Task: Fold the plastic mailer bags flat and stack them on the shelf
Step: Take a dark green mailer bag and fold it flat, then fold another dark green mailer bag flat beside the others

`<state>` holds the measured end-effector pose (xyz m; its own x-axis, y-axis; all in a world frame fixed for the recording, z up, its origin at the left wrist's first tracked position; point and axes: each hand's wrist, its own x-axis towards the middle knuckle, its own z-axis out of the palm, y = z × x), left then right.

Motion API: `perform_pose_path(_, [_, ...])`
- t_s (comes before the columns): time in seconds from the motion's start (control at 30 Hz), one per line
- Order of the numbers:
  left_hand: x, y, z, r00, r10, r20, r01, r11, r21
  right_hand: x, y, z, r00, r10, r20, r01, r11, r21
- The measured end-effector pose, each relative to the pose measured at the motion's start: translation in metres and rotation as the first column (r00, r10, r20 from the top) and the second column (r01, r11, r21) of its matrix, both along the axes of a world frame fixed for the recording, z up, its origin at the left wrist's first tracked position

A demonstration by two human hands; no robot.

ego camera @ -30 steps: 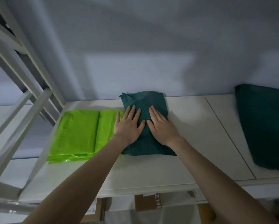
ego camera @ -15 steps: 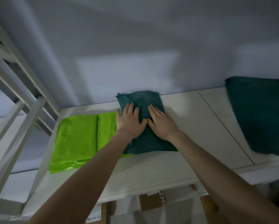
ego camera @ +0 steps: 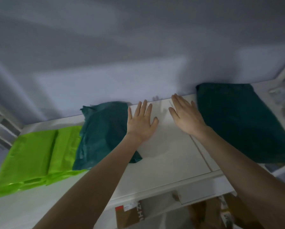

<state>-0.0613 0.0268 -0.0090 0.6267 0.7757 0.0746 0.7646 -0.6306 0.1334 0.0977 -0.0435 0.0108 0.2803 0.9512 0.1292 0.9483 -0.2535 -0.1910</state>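
1. Hands first: my left hand is spread flat with straight fingers over the bare white shelf, holding nothing; whether the palm touches the board I cannot tell.
2. My right hand is likewise flat and open, fingers straight and pointing toward the wall, with nothing in it.
3. The folded dark green mailer bag lies on the shelf just left of my left hand, its far end against the wall; my left forearm crosses over its near right corner.
4. The near left part of that bag overlaps the lime green mailer bags, which lie flat in a low stack at the left end of the shelf.
5. A larger pile of dark green mailer bags sits on the shelf just right of my right hand, its back edge at the wall.
6. Below the shelf's front edge, a cardboard box with printed letters shows.
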Motion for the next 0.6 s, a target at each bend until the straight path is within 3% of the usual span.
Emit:
perform_pose_path(0.33, [0.146, -0.041, -0.01, 0.999, -0.03, 0.016, 0.031, 0.995, -0.092, 0.163, -0.069, -0.007, 0.994, -0.091, 0.057, 0.092, 0.995, -0.022])
perform_pose_path(0.6, [0.221, -0.054, -0.037, 0.998, -0.043, 0.036, 0.049, 0.979, -0.197, 0.258, -0.112, -0.039, 0.968, -0.252, 0.001, 0.248, 0.953, -0.176])
